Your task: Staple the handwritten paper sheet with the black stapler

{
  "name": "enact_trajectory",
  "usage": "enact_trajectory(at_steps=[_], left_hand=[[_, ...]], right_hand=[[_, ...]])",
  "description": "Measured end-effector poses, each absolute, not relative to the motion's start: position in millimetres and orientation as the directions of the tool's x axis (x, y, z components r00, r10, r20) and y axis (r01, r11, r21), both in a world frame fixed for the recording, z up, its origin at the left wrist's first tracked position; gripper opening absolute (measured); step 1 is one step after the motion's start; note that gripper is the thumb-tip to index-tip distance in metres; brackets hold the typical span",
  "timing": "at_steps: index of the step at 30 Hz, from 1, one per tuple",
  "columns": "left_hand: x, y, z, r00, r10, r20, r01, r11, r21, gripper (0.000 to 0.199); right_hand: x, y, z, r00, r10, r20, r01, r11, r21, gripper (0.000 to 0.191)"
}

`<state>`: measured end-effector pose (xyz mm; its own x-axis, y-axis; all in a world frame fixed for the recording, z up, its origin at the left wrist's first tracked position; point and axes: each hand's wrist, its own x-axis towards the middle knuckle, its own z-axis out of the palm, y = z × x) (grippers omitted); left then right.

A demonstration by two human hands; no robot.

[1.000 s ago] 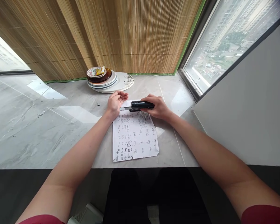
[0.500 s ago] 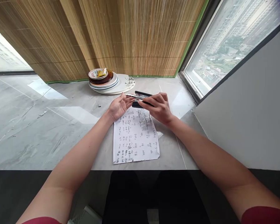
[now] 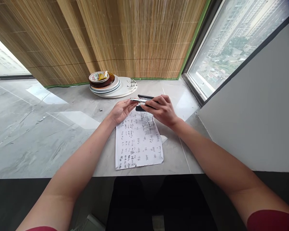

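Table: a dark bit lies on the table, near the plates, which stand stacked against the blind, unmoved over the last second.
Left hand: palm turned up over the far left edge of the paper, the left hand has swung toward the rail. Its fingers are half-curled, their tips at the rail's end; whether they pinch it, one cannot tell.
Stapler: held above the paper's far edge, the stapler looked folded a second ago; now it is spread, black cover above, silver rail in the middle, black base below. Its inside seems within the left fingers' reach; stapling looks to be on pause.
Staples: on the paper's upper right, packed rows of staples show more fully than when the stapler crossed over them.
Right hand: fingers closed around the stapler's rear, the right hand carries it alone or nearly so, its pose little changed in the last half second.
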<state>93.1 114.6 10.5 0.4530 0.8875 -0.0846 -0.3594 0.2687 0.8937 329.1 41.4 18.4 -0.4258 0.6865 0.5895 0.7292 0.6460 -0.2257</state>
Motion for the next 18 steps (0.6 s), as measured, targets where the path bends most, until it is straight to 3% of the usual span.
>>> enact_trajectory(at_steps=[11, 18], left_hand=[[92.4, 119.0, 1.2, 0.405, 0.907, -0.119, -0.324, 0.264, 0.908, 0.01], [94.3, 116.6, 6.7, 0.403, 0.903, -0.149, -0.32, 0.291, 0.902, 0.016]], right_hand=[[331.7, 43.0, 17.8, -0.465, 0.679, 0.569, 0.716, 0.666, -0.21, 0.03], [334.1, 41.0, 21.7, -0.422, 0.683, 0.596, 0.734, 0.643, -0.218, 0.028]])
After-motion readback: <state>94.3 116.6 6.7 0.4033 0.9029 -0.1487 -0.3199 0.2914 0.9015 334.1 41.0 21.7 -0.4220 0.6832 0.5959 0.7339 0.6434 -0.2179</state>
